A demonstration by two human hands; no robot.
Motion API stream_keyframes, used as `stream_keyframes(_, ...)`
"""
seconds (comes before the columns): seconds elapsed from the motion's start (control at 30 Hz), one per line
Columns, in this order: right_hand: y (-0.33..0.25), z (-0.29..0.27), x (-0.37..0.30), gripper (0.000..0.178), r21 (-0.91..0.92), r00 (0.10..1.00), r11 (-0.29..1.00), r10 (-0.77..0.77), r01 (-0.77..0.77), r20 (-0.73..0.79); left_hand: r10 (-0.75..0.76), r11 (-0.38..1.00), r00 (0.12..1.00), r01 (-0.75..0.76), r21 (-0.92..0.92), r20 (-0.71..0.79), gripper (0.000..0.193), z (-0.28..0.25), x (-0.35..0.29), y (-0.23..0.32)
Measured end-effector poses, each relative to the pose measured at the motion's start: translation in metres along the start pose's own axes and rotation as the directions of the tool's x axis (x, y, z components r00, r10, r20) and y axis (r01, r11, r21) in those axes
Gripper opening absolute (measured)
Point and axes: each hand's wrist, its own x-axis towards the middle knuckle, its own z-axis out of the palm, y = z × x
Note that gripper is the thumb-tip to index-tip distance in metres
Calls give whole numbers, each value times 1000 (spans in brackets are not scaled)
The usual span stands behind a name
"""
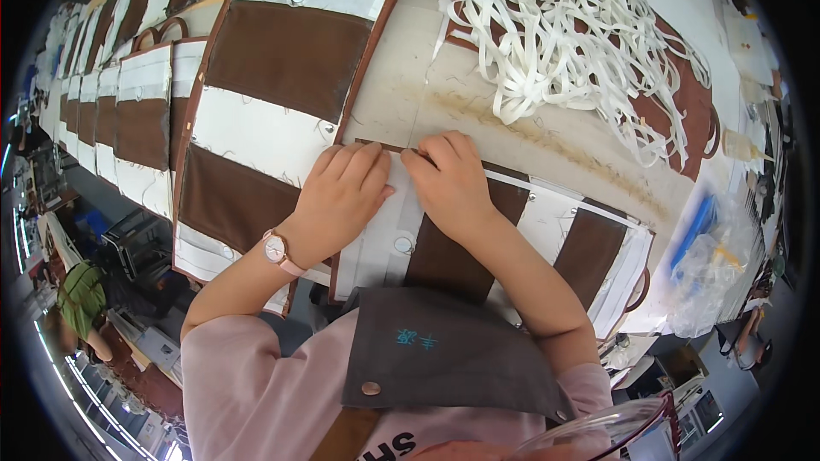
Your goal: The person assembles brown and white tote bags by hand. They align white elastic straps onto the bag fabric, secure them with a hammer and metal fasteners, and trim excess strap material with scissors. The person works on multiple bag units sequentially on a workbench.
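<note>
In front of me lies a flat bag panel (448, 258) with brown and white bands, a grey-white end band and a round snap. A narrow white strip (559, 194) runs along its far edge. My left hand (343, 190) is closed at that edge near the left corner, its fingers curled over it. Just beside it, my right hand (450, 186) pinches the same edge with bent fingers. The fingertips of both hands are partly hidden. A watch (275, 248) is on my left wrist.
A similar larger panel (290, 60) lies at the left, with more overlapping panels (143, 132) beyond. Tangled white tape (555, 43) is heaped on brown pieces at the far right. A clear plastic bag (713, 277) and a glue bottle (741, 147) are at the right.
</note>
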Motion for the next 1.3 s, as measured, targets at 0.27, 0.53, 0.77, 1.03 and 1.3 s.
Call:
stream_keyframes(0.27,0,-11,-2,21,132,987,979,159,-154,-27,-18,999,999,19,39,-26,59,3,-6,9)
stream_keyframes(0.53,0,-12,-4,21,110,991,985,135,-134,-6,-36,999,999,36,22,1,58,0,-4,10)
stream_keyframes(0.77,-2,-20,-14,27,-3,993,993,119,-120,-11,-22,1000,1000,22,7,-20,57,2,-1,9)
stream_keyframes(1.03,1,-138,-154,30,-217,776,774,483,-595,-407,-60,997,996,58,46,58,61,14,-7,2)
stream_keyframes(1.3,-45,-264,-434,17,-95,-107,-190,826,-977,-553,19,993,1000,-18,121,0,48,27,-6,0)
